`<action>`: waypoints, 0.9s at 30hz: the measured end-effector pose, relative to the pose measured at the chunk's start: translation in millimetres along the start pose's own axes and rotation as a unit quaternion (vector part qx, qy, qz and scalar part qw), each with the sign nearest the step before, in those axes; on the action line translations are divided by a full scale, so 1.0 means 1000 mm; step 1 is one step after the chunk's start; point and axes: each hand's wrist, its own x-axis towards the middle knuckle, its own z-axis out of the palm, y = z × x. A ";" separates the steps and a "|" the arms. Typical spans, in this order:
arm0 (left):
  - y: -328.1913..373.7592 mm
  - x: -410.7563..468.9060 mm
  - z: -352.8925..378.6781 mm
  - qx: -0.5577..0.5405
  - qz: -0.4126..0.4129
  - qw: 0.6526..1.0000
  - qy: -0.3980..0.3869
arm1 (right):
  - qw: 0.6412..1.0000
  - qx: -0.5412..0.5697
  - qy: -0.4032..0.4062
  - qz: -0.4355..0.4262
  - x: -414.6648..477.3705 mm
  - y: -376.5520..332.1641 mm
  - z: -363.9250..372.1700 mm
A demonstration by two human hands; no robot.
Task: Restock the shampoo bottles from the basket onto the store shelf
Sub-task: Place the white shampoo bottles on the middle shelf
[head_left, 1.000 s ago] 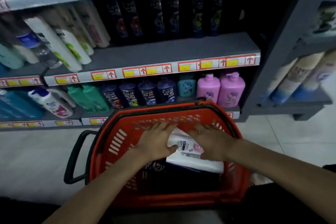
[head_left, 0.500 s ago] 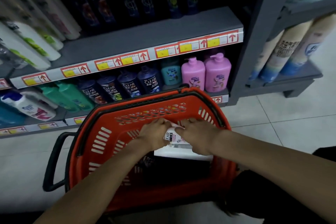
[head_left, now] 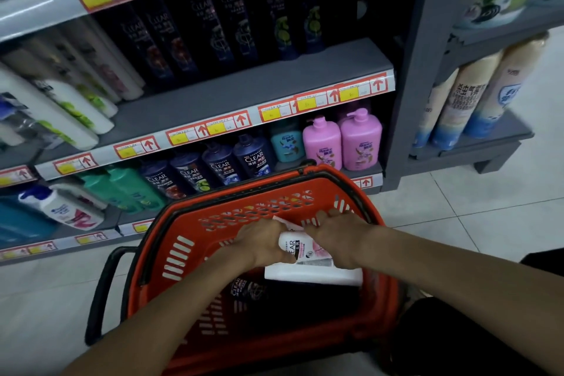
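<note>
Fingers have curled since 1.0 s ago: then both hands lay flat on the white shampoo bottle [head_left: 300, 249], now they grip it. More of its CLEAR label shows between them than 0.5 s ago. The bottle is still inside the red basket [head_left: 171, 241], near the far wall.

Left to right:
- Black basket handle [head_left: 100, 293], lower left of frame, hanging out over the floor tiles.
- Left hand [head_left: 262, 243], centre of frame, fingers wrapped round the bottle's left side.
- Dark bottle [head_left: 247, 290] lying in the basket just below the left hand.
- White shampoo bottle between the hands, label up. White body continues to the lower right; cannot tell whether that is one bottle or two.
- Right hand [head_left: 338, 236], clasping the bottle's right side, fingertips close to the basket's perforated far wall.

Grey shelf [head_left: 244, 91] fills the upper frame. Its front is bare on the right, ahead of a row of dark bottles. Pink pump bottles [head_left: 341, 140] stand on the tier below, just above the basket rim.
</note>
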 end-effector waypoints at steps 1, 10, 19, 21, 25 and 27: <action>0.001 -0.001 -0.005 -0.014 -0.001 1.000 0.005 | 1.000 0.004 0.002 0.001 0.001 0.001 0.000; 0.007 -0.020 -0.053 -0.108 -0.043 0.991 0.060 | 0.993 0.115 -0.004 0.012 0.010 0.009 0.002; -0.021 -0.069 -0.079 -0.353 -0.067 0.907 0.219 | 0.929 0.337 0.150 0.026 0.019 -0.024 -0.022; -0.027 -0.078 -0.077 -0.414 -0.100 0.866 0.261 | 0.915 0.353 0.193 0.029 0.020 -0.036 -0.027; -0.038 -0.090 -0.073 -0.493 -0.134 0.813 0.279 | 0.910 0.334 0.242 0.030 0.027 -0.051 -0.029; -0.043 -0.093 -0.070 -0.503 -0.135 0.804 0.286 | 0.906 0.339 0.251 0.032 0.031 -0.056 -0.029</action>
